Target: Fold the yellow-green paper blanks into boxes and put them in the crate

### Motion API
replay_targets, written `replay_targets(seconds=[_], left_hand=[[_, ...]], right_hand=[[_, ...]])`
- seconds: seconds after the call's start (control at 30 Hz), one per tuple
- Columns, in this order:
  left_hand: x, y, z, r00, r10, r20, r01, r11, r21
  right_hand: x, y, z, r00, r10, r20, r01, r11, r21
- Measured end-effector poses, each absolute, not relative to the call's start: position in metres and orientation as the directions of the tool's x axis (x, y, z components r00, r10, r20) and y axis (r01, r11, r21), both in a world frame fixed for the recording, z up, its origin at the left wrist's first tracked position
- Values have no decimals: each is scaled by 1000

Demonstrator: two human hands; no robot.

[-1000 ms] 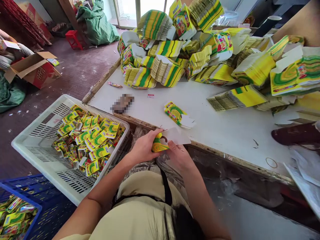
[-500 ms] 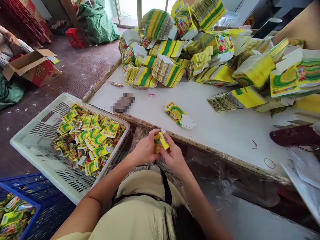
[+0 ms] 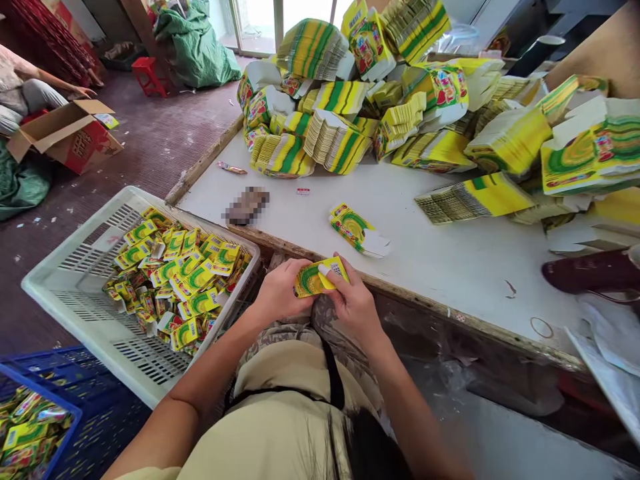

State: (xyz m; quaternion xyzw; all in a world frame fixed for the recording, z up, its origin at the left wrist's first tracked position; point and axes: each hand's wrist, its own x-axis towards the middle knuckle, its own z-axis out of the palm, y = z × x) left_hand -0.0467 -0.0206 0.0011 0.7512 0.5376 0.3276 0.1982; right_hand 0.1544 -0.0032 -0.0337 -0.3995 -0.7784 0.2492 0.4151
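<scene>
A small yellow and green printed carton (image 3: 311, 280) is held between my two hands over my lap, just off the table's front edge. My left hand (image 3: 283, 290) is closed on its left end. At the right end, my right hand (image 3: 354, 299) pinches the carton, the thumb lying across its printed face near the barcode. Ahead of my hands, a few flat cartons (image 3: 353, 225) with white flaps lie on the white table (image 3: 300, 223). To my left, a white plastic crate (image 3: 75, 283) holds many similar small cartons (image 3: 193, 273).
Bundles of flat cartons (image 3: 340, 100) are heaped along the table's far side. A dark red mug (image 3: 580, 272) and a rubber band (image 3: 541, 327) lie at the right. A blue crate (image 3: 95, 393) stands lower left. Beyond it are an open cardboard box (image 3: 70, 143) and a seated person (image 3: 30, 90).
The carton in my hands has turned so that its broad printed face shows. My right thumb now lies across it. At the far left, the other person's arm has reached out over the box.
</scene>
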Motion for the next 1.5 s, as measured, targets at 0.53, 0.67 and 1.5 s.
replay_targets(seconds=[0.53, 0.67, 1.5], left_hand=[[-53, -16, 10, 255, 956, 146, 731, -290, 618], [-73, -24, 14, 189, 974, 123, 778, -225, 586], [-50, -8, -18, 229, 971, -61, 225, 8, 974]], right_hand=[[144, -2, -40, -293, 933, 212, 182, 272, -945], [133, 4, -40, -248, 951, 187, 289, 257, -922], [176, 86, -27, 104, 961, 256, 648, 130, -751]])
